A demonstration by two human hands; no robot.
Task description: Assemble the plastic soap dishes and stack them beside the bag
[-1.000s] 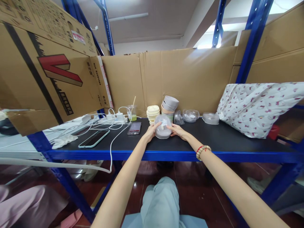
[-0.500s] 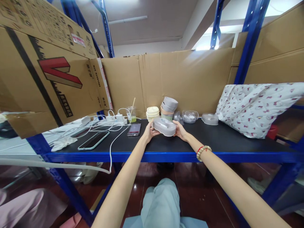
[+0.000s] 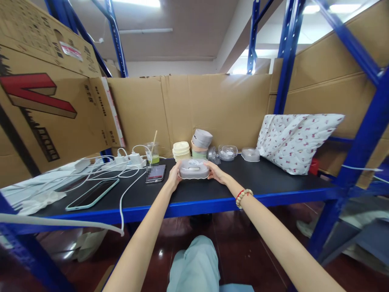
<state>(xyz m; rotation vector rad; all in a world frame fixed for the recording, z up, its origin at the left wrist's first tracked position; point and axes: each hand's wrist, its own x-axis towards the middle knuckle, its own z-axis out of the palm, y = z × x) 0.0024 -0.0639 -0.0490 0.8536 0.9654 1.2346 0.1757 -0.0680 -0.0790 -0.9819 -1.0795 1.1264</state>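
Between my two hands is a pale grey food container with a clear lid (image 3: 193, 169), held level just above the black tabletop (image 3: 179, 190). My left hand (image 3: 174, 177) is closed on its left end, and my right hand (image 3: 216, 172) grips the right end. Behind it stand a stack of cream tubs (image 3: 181, 151) and a tilted stack of round bowls (image 3: 201, 140), grey on top. To their right lie clear plastic lids (image 3: 227, 152) and another clear lid (image 3: 251, 153).
At the left are a dark-screened phone (image 3: 156, 173), a mint-edged phone (image 3: 92, 195), white chargers with cables (image 3: 133, 159) and a cup of green drink (image 3: 154, 156). A patterned white bag (image 3: 294, 142) stands at right. Cardboard (image 3: 136, 105) walls the back.
The view has swung to the right. The container has been turned from slanted to nearly square-on, with both hands still on its ends.
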